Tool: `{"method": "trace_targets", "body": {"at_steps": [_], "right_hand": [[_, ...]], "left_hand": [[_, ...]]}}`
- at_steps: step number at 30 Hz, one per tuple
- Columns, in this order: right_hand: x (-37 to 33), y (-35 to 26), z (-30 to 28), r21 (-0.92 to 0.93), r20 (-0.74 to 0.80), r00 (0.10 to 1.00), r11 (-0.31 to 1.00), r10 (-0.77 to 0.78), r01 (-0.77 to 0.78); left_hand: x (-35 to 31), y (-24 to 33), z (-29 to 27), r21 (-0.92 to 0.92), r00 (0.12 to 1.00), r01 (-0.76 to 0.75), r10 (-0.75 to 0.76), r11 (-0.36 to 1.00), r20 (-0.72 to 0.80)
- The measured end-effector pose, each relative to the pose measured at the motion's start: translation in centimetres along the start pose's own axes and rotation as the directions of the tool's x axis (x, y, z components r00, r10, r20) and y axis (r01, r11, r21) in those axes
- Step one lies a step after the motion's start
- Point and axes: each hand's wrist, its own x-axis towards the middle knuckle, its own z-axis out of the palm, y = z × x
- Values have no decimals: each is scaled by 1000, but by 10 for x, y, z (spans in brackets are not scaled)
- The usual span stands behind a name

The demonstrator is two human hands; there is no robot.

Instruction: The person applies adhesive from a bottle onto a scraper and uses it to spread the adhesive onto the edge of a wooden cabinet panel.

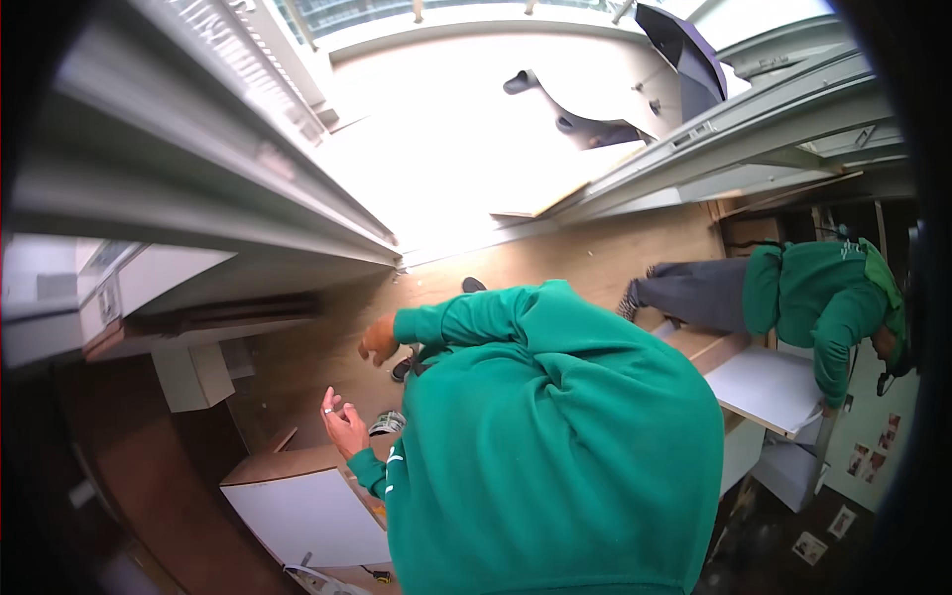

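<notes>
My left hand [344, 423] is raised at the left, bare, with a ring on one finger. Its fingers are stretched and apart, and it holds nothing. Just beyond it, my right hand [378, 340] reaches across from the right in a green sleeve [466, 315]. It looks orange, perhaps gloved; its fingers bend loosely and no object shows in them. Nearest to my left hand stands a low cabinet with a wooden top [283, 463] and a white panel [307, 516]. Neither hand visibly touches it. My green sweatshirt [555, 456] hides much of the middle.
At the right a co-worker in green [818, 288] bends over a white board [769, 387], one hand at its edge. Sliding door frames [734, 129] flank a bright balcony holding a dark umbrella [684, 55]. A pale box [193, 377] stands left. A tape measure [378, 574] lies low.
</notes>
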Motion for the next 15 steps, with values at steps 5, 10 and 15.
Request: {"method": "trace_targets", "body": {"at_steps": [5,10,15], "right_hand": [[-65,130,5,77,-271,936,975,223,-210],[-156,260,44,584,-361,771,772,524,-251],[-231,388,171,877,-162,358,301,920,-375]], "left_hand": [[2,79,71,-5,995,-11,12,1000,96],[41,121,114,49,954,-91,73,995,291],[88,111,132,72,911,-128,89,989,402]]}}
